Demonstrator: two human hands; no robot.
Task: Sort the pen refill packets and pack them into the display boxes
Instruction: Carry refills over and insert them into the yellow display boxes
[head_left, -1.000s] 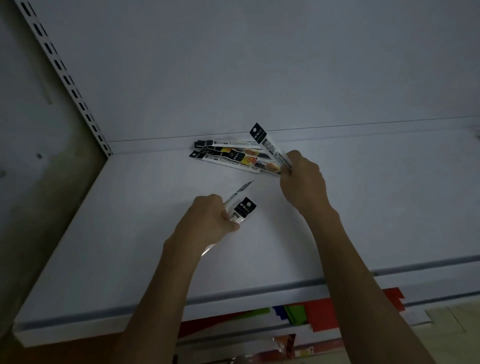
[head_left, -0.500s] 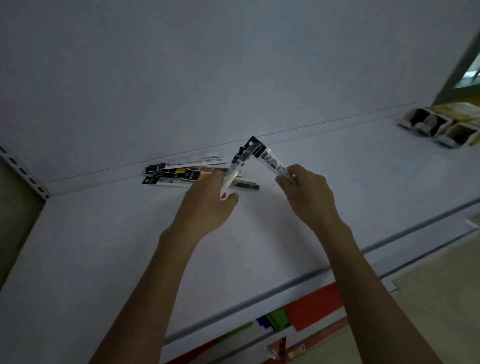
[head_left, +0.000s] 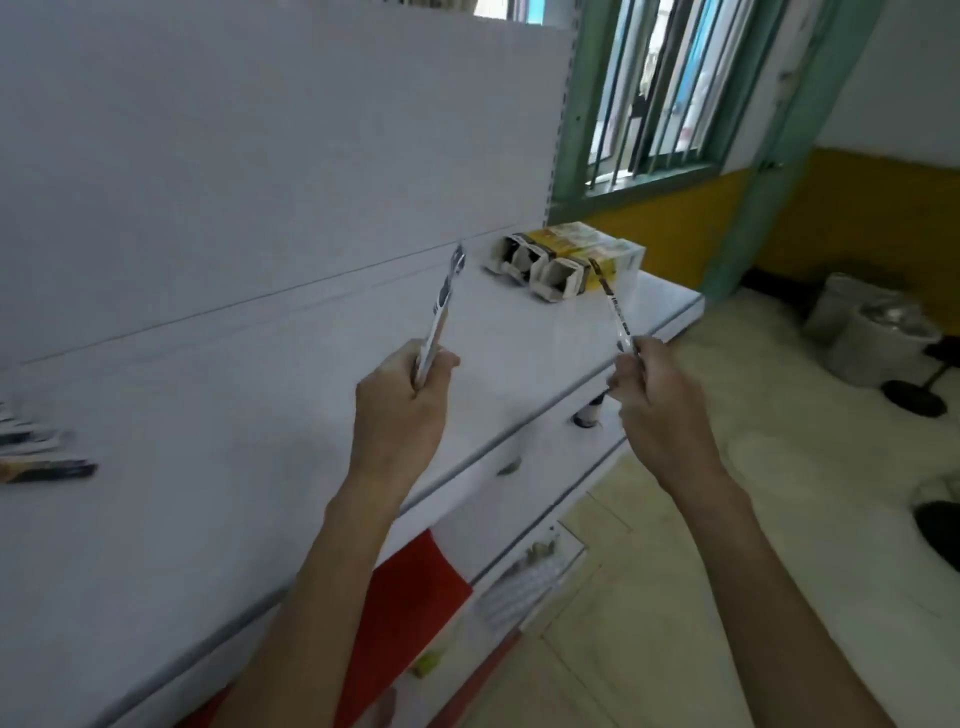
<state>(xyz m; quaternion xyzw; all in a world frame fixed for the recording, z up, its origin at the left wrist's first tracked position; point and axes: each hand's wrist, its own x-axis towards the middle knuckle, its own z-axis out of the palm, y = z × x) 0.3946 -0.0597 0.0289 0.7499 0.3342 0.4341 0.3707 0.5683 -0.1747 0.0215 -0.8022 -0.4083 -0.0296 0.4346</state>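
My left hand (head_left: 402, 402) grips a long pen refill packet (head_left: 441, 306) that points up and away over the white shelf (head_left: 234, 415). My right hand (head_left: 657, 402) pinches a second refill packet (head_left: 613, 306) by its lower end, its top tilted toward the display boxes. The display boxes (head_left: 561, 262), yellow and white with open ends facing me, stand at the far right end of the shelf by the back panel. A blurred pile of refill packets (head_left: 36, 454) lies at the left edge of the view.
The shelf's front edge runs diagonally below my hands, with lower shelves and red and green items (head_left: 410, 597) under it. A barred green window (head_left: 660, 88) is at the back right. Grey bags (head_left: 872, 332) and black stand bases (head_left: 914, 397) sit on the floor at right.
The view has swung right, so the packet pile slid to the left edge and the display boxes came near. Both hands moved right along the shelf, each still holding its packet.
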